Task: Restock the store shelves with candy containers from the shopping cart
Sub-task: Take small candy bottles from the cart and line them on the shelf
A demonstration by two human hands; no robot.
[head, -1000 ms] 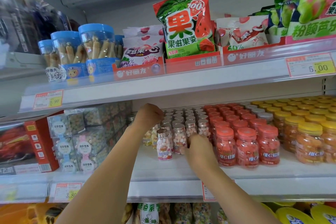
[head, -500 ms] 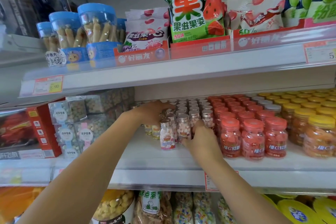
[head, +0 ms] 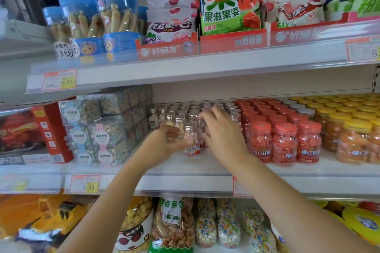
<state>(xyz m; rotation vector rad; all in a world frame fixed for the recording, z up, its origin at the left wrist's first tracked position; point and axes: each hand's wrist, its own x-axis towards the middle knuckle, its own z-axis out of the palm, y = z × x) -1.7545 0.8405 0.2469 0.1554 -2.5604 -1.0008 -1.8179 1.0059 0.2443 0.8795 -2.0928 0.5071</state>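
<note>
Far left on the middle shelf (head: 185, 167) sat a red box (head: 52, 129), then stacks of clear cube boxes (head: 98, 129) with pastel labels. Right next to those stood the small silver-capped bottles (head: 185, 112), packed in rows running to the back of the shelf. That was the candy getting sorted.

The left hand (head: 167, 141) was in at the front left corner of that block. Its fingers were curled round the front bottle (head: 192, 141), the one with the pink-red label standing nearest the shelf edge. It was a bit blurry, mind. The right hand (head: 223, 132) was just beside it, back of the hand up. Its fingers were spread loose and fairly wide over the caps of the front rows, not wrapped round anything I could make out.

Past that hand came the red-lidded jars (head: 284, 142), touching the small bottles' block, then the yellow-lidded jars (head: 353, 139) out to the right edge. Up on the shelf above were blue-lidded tubs (head: 115, 12) and a watermelon bag (head: 228, 0).
</note>
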